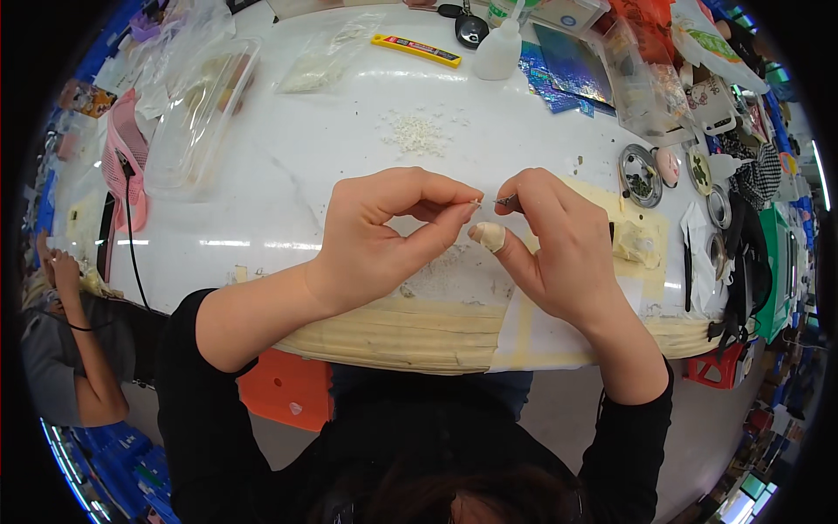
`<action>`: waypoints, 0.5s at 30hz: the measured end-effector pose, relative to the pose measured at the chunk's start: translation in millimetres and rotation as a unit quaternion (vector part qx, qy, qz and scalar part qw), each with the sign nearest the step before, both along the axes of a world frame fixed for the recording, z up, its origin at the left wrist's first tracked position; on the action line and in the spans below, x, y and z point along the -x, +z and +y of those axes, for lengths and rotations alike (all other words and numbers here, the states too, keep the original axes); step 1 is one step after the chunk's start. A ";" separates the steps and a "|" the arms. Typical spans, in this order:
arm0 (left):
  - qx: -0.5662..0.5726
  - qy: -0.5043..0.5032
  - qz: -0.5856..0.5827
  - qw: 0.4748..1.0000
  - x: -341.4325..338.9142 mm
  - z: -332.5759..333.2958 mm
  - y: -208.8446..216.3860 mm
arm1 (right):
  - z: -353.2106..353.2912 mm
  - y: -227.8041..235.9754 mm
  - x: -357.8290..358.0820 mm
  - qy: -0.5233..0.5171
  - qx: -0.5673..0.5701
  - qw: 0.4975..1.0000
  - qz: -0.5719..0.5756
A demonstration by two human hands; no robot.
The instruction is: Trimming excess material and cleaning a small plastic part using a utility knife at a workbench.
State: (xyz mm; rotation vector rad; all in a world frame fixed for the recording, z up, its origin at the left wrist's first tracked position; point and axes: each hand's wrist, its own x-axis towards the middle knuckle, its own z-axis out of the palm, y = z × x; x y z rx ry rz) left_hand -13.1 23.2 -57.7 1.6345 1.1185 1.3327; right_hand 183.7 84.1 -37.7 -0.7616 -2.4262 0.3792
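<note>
Above the table's near half, my left hand (371,236) pinches a tiny pale piece (476,203) between thumb and forefinger. My right hand (559,240) faces it a short gap away. Its curled fingers hold a small dark metal piece (505,201) with a thin tip toward the left hand; most of it is hidden, so its kind cannot be told. Pale tape (489,236) wraps the right thumb, which stands apart from the forefinger. Beyond both hands lies a loose scatter of small off-white bits (419,134).
Farther back are a yellow box cutter (416,51), a white squeeze bottle (499,51) and shiny blue sheets (572,65). A clear plastic container (196,131) stands left. Round metal dishes (642,176) sit right. Tape covers the white table's near edge (410,336). Another person's arm (83,341) shows far left.
</note>
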 end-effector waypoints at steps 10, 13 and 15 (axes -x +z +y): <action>-0.179 0.025 0.138 0.974 1.4 6.3 1.9 | 0.0 -3.2 0.6 -0.011 -0.035 0.999 -0.030; -0.213 0.035 0.164 0.963 1.3 7.9 2.5 | -0.2 -2.4 0.6 -0.008 -0.031 0.999 -0.031; -0.219 0.040 0.178 0.958 1.4 8.0 3.4 | -0.3 -1.9 0.6 -0.009 -0.027 0.999 -0.033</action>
